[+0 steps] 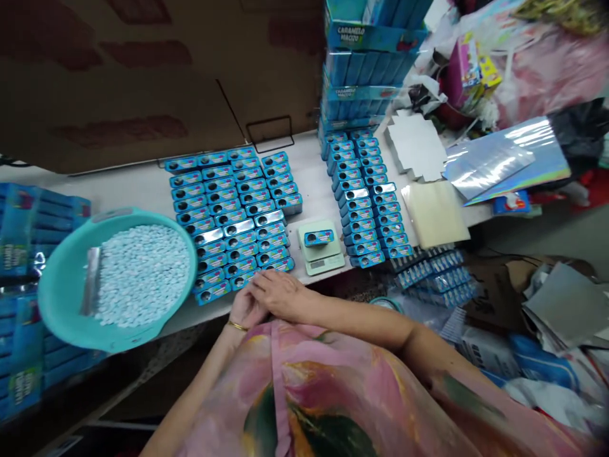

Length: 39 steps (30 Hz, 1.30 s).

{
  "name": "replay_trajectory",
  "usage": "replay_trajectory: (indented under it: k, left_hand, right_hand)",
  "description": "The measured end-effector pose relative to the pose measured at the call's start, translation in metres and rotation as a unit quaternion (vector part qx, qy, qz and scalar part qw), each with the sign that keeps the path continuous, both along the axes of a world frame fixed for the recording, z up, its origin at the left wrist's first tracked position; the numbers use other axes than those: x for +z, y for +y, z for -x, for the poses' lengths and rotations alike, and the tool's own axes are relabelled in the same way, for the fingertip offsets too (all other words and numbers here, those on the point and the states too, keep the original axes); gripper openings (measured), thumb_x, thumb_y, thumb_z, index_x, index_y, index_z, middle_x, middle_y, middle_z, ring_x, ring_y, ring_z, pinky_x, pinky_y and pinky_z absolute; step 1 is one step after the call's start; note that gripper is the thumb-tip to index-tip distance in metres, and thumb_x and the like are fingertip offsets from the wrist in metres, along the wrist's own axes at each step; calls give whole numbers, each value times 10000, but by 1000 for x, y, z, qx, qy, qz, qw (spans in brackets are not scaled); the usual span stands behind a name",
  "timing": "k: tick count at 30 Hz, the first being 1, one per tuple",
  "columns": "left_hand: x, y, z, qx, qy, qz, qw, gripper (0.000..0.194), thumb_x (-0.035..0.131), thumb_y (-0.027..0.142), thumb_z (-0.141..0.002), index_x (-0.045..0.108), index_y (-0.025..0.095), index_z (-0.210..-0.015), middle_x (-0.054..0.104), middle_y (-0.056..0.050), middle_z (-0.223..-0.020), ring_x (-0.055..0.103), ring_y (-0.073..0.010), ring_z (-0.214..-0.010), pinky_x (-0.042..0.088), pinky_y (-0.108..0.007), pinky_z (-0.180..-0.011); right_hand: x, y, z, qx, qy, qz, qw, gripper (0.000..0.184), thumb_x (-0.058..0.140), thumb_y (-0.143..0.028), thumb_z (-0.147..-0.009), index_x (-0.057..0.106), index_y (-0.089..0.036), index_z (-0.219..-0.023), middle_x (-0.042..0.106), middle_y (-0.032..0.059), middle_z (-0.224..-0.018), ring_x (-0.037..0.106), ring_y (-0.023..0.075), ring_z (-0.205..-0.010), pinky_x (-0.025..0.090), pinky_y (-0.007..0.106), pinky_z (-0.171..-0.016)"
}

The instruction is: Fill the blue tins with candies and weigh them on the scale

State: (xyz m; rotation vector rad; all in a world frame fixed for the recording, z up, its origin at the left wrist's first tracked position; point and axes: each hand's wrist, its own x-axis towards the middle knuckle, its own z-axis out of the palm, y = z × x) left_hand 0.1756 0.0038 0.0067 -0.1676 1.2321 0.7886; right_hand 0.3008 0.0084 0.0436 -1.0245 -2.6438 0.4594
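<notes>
Blue rectangular tins (242,240) stand in close rows on the white table (309,184). From my remote view, the right hand (280,293) lies folded over the left hand (244,307), just beside the nearest tins; I cannot tell whether either grips anything. One single blue tin (318,238) rests on a pale green scale (321,255). Left, I see a turquoise plastic basin (61,285) of pale-blue pellets (143,276).

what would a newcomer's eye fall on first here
Probably the big turquoise basin at the left, holding a heap of small pale pieces. Next, the rows of small blue boxes on the table, with a single box on the pale scale. At the near edge, the right hand lies over the left hand.
</notes>
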Motion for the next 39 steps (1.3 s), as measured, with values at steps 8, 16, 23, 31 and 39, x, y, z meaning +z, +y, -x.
replay_trajectory:
  k: [8,16,23,31,39]
  left_hand:
    - [-6,-4,-19,18,-177,7,984,386,331,218,-841,452,130,-1197,626,-86,-954,592,-153,-878,467,-263,-779]
    - [-2,7,-40,-7,-145,16,989,248,336,168,-851,556,99,-942,612,-28,-636,599,-95,-584,500,-218,-639]
    - [2,22,-65,0,-127,1,992,222,374,144,-840,543,116,-698,582,-13,-595,563,-73,-521,480,-182,-530]
    - [-2,43,-74,33,-122,-46,991,148,439,72,-782,569,88,-712,590,-21,-610,560,-60,-532,465,-137,-507]
    - [1,50,-57,49,-75,-64,994,140,434,86,-773,570,87,-804,647,-113,-801,618,-183,-805,524,-292,-681]
  right_hand:
    - [-17,-9,-15,-28,-71,6,997,155,374,-120,-831,521,-102,-879,516,71,-866,453,177,-866,436,271,-665]
    - [-14,0,-39,-72,-85,76,991,166,411,-146,-834,500,-103,-967,515,79,-901,474,167,-839,455,260,-630]
    - [-26,7,-58,-91,-78,63,991,161,423,-161,-835,515,-142,-967,520,53,-916,476,150,-821,445,249,-644]
    - [-36,21,-65,-109,19,11,994,166,421,-131,-818,567,-103,-895,559,96,-904,486,167,-831,441,281,-713]
    - [-30,61,-112,-275,254,127,919,85,519,-135,-726,593,-158,-760,542,6,-733,493,77,-603,429,199,-600]
